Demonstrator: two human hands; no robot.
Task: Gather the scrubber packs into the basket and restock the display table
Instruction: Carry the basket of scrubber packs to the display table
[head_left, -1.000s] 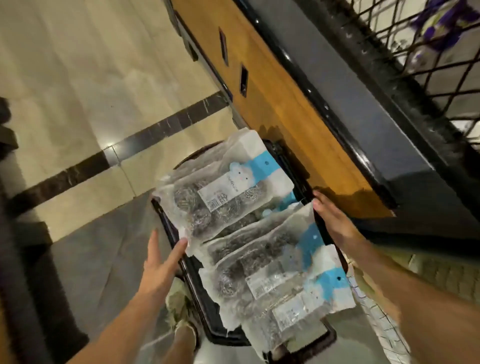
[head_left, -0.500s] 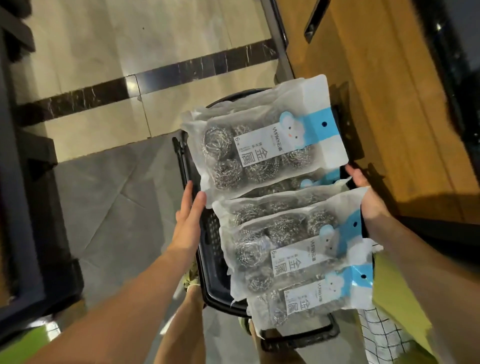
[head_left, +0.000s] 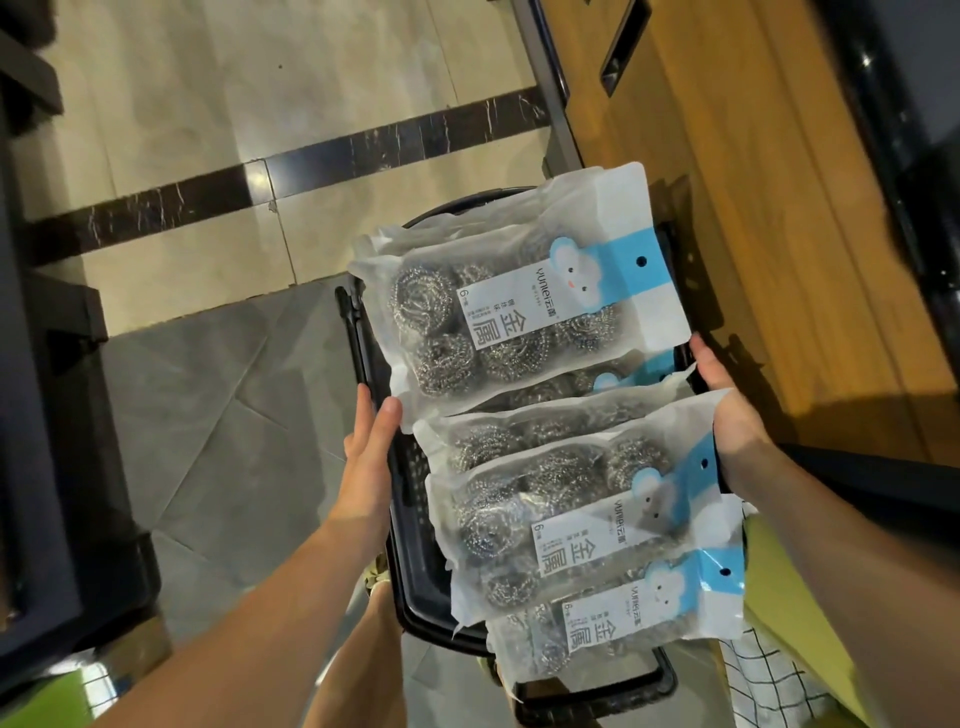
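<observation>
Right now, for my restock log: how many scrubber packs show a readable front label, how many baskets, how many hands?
scrubber packs with readable label: 3
basket: 1
hands, left hand and right hand: 2
Total: 6

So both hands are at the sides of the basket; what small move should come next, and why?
Probably move the basket a little to the right, toward the wooden table, holding it level. The left hand and the right hand are at its two sides, and the scrubber packs lie piled above its rim, some overhanging, so a tilt could spill them.
</observation>
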